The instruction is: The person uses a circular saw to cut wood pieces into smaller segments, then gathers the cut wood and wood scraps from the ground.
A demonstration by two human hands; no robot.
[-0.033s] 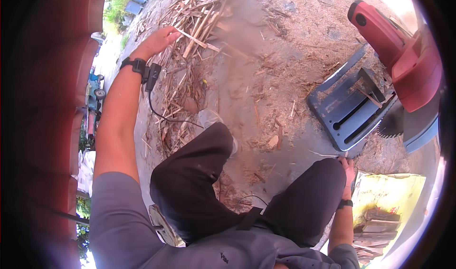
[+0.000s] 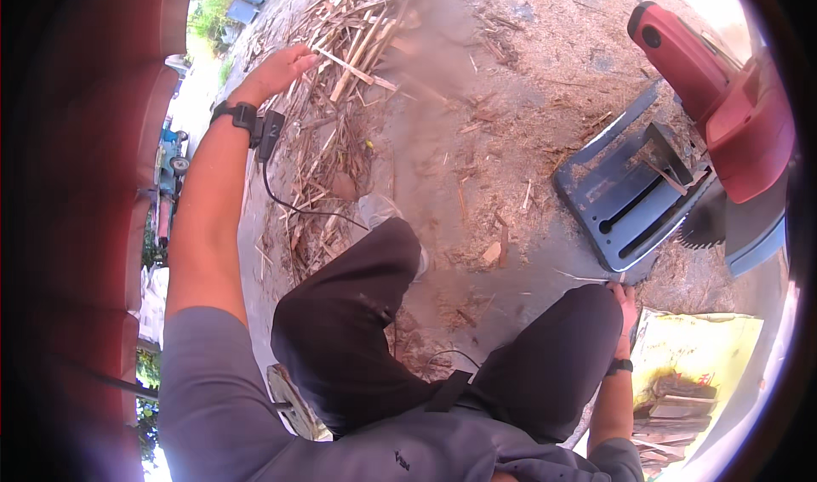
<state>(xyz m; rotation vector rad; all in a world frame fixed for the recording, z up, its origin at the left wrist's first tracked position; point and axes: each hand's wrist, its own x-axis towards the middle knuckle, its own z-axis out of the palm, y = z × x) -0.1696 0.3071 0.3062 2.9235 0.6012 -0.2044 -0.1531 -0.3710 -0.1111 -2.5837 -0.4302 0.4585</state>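
Observation:
My left hand (image 2: 285, 68) reaches out over a heap of wood offcuts (image 2: 362, 35) at the far left. Its fingers are stretched out, close to the end of a pale stick (image 2: 345, 65) lying on the heap, and nothing shows in its grip. My right hand (image 2: 625, 305) is low beside my right knee, partly hidden by it. Its fingers are closed at the end of a thin wood strip (image 2: 583, 277), just below the near edge of the saw's base. The red chop saw (image 2: 745, 133) stands at the right, its toothed blade (image 2: 704, 224) beside the grey slotted base (image 2: 617, 218).
Sawdust and chips (image 2: 545, 82) cover the floor. A short wood block (image 2: 492, 253) lies between my legs and the saw. At the lower right, stacked wood pieces (image 2: 678, 414) lie on a yellow sheet (image 2: 706, 337). A red curtain-like surface (image 2: 85, 227) hangs at the left.
My left hand has drawn back slightly to the left, away from the pale stick's end. My right hand stays by the saw base.

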